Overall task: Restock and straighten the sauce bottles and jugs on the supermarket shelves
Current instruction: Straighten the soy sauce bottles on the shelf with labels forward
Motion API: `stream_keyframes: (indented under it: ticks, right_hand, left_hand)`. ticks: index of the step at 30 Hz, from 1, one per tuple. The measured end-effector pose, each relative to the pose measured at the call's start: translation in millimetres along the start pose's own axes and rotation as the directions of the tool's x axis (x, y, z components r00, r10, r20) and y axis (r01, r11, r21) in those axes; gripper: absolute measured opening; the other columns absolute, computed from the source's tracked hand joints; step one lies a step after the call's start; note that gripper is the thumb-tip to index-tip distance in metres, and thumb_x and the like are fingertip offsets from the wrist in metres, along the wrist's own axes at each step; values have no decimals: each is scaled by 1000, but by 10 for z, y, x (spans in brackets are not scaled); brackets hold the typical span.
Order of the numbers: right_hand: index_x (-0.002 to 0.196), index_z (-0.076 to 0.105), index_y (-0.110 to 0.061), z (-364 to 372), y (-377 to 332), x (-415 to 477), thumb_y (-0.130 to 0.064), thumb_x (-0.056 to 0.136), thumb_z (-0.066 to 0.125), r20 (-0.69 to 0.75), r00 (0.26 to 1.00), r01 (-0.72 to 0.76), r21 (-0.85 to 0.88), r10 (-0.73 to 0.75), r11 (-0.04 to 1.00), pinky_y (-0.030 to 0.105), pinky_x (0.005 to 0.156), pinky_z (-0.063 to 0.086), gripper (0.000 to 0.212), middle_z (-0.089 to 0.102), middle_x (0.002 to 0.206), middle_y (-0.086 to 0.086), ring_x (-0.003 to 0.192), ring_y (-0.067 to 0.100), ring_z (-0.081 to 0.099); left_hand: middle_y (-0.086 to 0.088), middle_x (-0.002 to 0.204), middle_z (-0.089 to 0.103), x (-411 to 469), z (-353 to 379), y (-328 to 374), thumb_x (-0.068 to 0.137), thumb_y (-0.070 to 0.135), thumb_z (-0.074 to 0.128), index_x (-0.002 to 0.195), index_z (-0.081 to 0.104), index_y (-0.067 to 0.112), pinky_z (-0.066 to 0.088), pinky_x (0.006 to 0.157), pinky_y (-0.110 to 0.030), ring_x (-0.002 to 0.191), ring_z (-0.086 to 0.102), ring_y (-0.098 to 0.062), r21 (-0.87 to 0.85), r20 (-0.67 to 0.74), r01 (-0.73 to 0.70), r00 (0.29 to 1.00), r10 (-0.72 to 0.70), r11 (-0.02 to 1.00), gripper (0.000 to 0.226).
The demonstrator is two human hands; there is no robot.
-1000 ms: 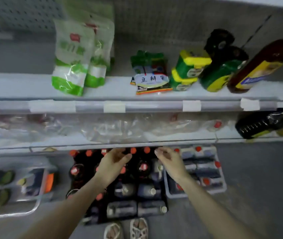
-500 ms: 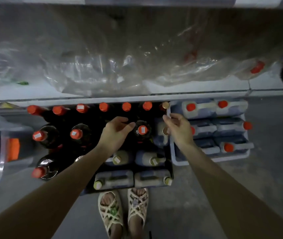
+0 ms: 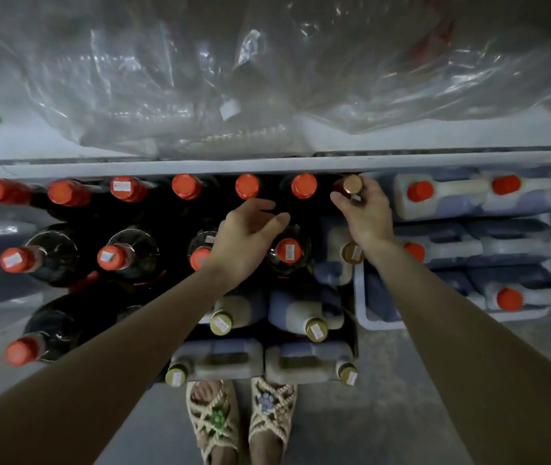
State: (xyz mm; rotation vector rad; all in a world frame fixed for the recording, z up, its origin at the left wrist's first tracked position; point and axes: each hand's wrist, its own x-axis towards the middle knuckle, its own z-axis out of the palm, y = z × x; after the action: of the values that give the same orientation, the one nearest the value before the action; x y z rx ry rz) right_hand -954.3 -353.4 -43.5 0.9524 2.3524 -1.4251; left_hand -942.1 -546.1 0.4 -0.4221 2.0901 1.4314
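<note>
Right hand (image 3: pixel 366 216) is pinching the gold-capped bottle (image 3: pixel 351 185) by its top, under the shelf's (image 3: pixel 166 167) front edge, beside the jugs (image 3: pixel 441 193). Left hand (image 3: pixel 245 239) is hovering, grip wide, empty. Probably glass, heavy, slick: the neck is looking safer than the cap.

Head camera looks steeply down over floor bottles (image 3: pixel 287 253), close.

glossy dark glass bottles (image 3: pixel 133 250), crinkled clear plastic sheeting (image 3: pixel 267 72), woven rope sandals (image 3: pixel 213 421), matt grey floor (image 3: pixel 384 414)
</note>
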Motion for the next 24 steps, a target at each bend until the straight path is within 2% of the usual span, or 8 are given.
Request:
stream_keyframes:
  ticks: [5, 10, 14, 18, 21, 24]
  right_hand:
    - [121, 57, -4, 120, 49, 154, -17, 91, 66, -34, 999, 7, -37, -8, 999, 12, 78, 34, 34, 58, 101, 1, 97, 14, 53]
    - [107, 60, -3, 111, -41, 103, -18, 90, 67, -34, 995, 89, -35, -90, 995, 13, 69, 34, 24, 59, 91, 3, 88, 15, 52]
    - [98, 58, -11, -99, -223, -39, -14, 88, 69, -32, 988, 155, 50, -153, 987, 14, 75, 43, 15, 60, 84, -2, 85, 14, 57]
    - [92, 59, -14, -467, -565, -340, -16, 87, 70, -48, 974, 223, 100, -220, 970, 17, 77, 45, 13, 62, 80, -6, 80, 9, 58]
    - [87, 56, -18, -707, -926, -623, -15, 85, 72, -73, 956, 292, 126, -285, 948, 15, 72, 43, 16, 57, 75, -13, 69, -4, 52]
    - [83, 55, -21, -976, -1307, -976, -16, 84, 73, -74, 940, 342, 150, -334, 928, 13, 69, 42, 18, 56, 74, -14, 67, -8, 50]
  left_hand:
    - [18, 89, 66, 48, 5, -93, 90, 26, 66, 119, 62, 12, 45, 70, -3, 79, 61, 13, -13, 2, -6, 1000, 6, 1000, 32]
    - [18, 88, 65, 55, -94, -54, 90, 27, 66, 118, 62, 14, 43, 68, -1, 74, 60, 16, -9, -22, 4, 1000, -4, 1000, 31]
    - [15, 87, 66, -59, -158, 76, 89, 27, 66, 115, 63, 14, 44, 71, -4, 76, 60, 10, -2, -21, 4, 1000, -4, 1000, 29]
    - [8, 91, 69, -309, -226, 388, 89, 28, 67, 111, 63, 17, 46, 83, -19, 89, 65, -9, -31, -2, -12, 1000, 12, 999, 25]
    - [10, 88, 68, -569, -266, 672, 88, 28, 67, 107, 63, 21, 46, 82, -19, 87, 64, -7, -38, 24, -38, 999, 39, 999, 20]
    - [12, 87, 69, -884, -315, 1005, 88, 26, 67, 94, 62, 30, 46, 78, -14, 84, 63, -4, -39, 54, -89, 994, 91, 995, 9]
